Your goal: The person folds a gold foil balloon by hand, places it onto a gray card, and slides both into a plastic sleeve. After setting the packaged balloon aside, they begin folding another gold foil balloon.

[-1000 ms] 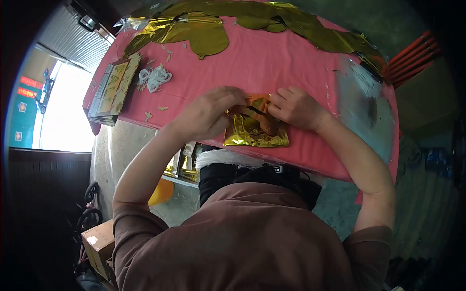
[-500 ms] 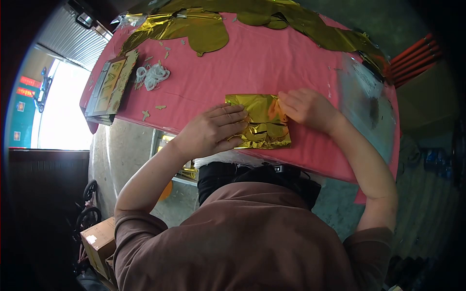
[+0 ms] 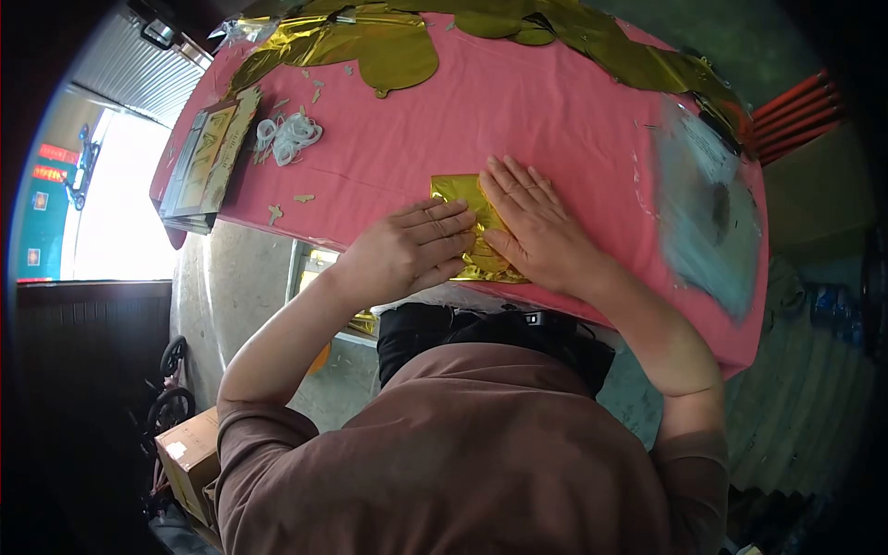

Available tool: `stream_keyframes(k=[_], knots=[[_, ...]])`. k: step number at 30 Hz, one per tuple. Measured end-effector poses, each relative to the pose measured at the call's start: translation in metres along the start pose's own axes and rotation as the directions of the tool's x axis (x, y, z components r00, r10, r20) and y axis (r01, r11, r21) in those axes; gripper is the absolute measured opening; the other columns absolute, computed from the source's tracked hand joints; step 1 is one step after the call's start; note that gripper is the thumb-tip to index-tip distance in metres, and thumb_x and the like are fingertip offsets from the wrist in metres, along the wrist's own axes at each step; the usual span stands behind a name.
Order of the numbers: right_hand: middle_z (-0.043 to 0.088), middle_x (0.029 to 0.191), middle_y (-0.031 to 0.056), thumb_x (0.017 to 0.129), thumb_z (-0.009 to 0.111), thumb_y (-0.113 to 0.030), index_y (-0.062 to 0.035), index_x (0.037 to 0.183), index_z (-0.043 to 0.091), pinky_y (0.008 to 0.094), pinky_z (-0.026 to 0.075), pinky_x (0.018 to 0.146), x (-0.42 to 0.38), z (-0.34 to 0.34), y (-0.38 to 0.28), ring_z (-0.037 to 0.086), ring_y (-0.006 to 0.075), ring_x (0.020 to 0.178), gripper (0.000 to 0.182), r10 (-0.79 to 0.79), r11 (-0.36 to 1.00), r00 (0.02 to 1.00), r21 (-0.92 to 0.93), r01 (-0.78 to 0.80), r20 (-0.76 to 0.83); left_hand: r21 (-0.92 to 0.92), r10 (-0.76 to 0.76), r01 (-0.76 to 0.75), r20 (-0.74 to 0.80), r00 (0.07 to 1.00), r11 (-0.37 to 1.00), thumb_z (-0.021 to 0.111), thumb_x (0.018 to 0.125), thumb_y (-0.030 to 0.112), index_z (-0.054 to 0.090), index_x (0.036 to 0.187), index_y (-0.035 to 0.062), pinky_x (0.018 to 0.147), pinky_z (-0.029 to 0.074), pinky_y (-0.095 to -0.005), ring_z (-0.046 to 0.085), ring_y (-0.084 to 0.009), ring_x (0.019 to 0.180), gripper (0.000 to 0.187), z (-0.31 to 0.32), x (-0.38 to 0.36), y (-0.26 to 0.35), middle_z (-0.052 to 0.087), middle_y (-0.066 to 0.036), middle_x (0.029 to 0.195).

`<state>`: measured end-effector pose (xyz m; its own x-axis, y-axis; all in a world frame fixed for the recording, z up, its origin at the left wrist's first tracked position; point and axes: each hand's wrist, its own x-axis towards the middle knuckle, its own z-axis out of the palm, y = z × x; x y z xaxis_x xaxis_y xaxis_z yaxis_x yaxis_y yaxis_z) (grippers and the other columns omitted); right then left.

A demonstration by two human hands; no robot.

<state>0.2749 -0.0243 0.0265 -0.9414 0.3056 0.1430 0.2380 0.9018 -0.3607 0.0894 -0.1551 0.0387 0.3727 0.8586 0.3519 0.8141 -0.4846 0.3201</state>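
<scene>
Both hands lay flat and unclenched on the foil (image 3: 460,191), a folded gold square close to the near edge of the bench (image 3: 555,111). The left hand (image 3: 412,250) covered its left half, the right hand (image 3: 535,222) its right, fingers spread, gripping nothing. Bare pink cloth stretched wide beyond them. Gold balloons (image 3: 398,51) crowded the far edge, cards (image 3: 208,162) the left edge, a plastic bag (image 3: 708,199) the right.
</scene>
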Motion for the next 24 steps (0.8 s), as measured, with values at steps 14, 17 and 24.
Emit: stream_keyframes(k=[14, 17, 24], knots=[[0.031, 0.143, 0.0187, 0.087, 0.046, -0.048, 0.0007, 0.137, 0.032, 0.0437, 0.014, 0.112, -0.001, 0.005, -0.001, 0.025, 0.0316, 0.135, 0.071, -0.056, 0.978, 0.997, -0.205, 0.043, -0.057, -0.569, -0.414, 0.374, 0.063, 0.908, 0.733, 0.054, 0.086, 0.001, 0.06, 0.107, 0.0022, 0.08, 0.048, -0.0293, 0.063, -0.0182, 0.09, 0.022, -0.02, -0.009, -0.01, 0.064, -0.012, 0.105], [0.026, 0.145, 0.0185, 0.087, 0.049, -0.04, -0.0004, 0.14, 0.027, 0.0428, 0.012, 0.112, -0.001, 0.003, -0.002, 0.02, 0.0311, 0.137, 0.069, -0.028, 0.983, 1.0, -0.181, 0.026, -0.005, -0.422, -0.514, 0.418, -0.143, 0.846, 0.805, 0.057, 0.084, 0.0, 0.063, 0.093, 0.0003, 0.078, 0.048, -0.029, 0.063, -0.0208, 0.086, 0.012, -0.026, -0.004, -0.028, 0.064, -0.011, 0.095], [0.026, 0.145, 0.0177, 0.087, 0.049, -0.04, -0.0004, 0.14, 0.028, 0.0425, 0.012, 0.112, -0.001, 0.004, -0.002, 0.021, 0.0298, 0.137, 0.069, -0.025, 0.982, 1.0, -0.187, 0.022, -0.01, -0.202, -0.255, 0.233, -0.094, 0.962, 0.951, 0.061, 0.08, 0.001, 0.064, 0.097, -0.0004, 0.078, 0.049, -0.0334, 0.06, -0.0261, 0.092, 0.017, -0.023, 0.01, -0.043, 0.061, -0.012, 0.099]])
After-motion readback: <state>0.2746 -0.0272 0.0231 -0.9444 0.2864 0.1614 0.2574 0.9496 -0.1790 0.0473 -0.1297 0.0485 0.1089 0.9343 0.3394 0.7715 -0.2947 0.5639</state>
